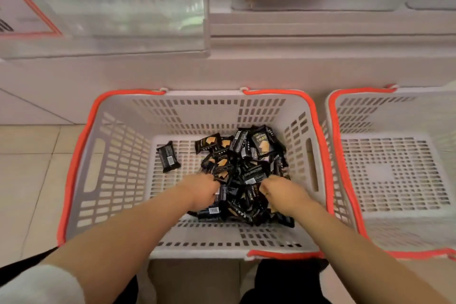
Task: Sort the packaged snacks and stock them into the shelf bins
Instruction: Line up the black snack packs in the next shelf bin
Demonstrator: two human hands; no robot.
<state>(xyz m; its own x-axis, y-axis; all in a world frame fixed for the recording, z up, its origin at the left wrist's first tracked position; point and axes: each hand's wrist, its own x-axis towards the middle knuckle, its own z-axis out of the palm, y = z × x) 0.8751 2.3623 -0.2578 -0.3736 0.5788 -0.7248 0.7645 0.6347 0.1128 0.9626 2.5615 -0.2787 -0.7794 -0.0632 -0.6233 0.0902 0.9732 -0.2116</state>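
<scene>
- Snack packets [243, 173], small and wrapped in black film, lie heaped in the right half of the grey, red-rimmed basket [118, 163] at our feet; we judge each one light, its wrapper thin, slick and crinkly, its filling probably crushable.
- 1 stray packet [168, 156] lies apart on the left of the basket floor, well clear of the heap; it looks the easiest to pinch by its crimped end.
- Our left hand [202, 189] is dug into the left edge of the heap, fingers curled down among the packets and seemingly closing on some; exactly which it holds we cannot tell.
- Our right hand [278, 192] is buried in the right side of the heap, fingers likewise curled under; whether it grips anything we cannot tell.
- We judge a loose scoop from below better than a squeeze, since slippery wrappers slide out of a tight fist.
- 2nd basket [394, 168] stands just beside on the right.
- Shelf bins [138, 7] sit above, behind both baskets, too blurred to read.
</scene>
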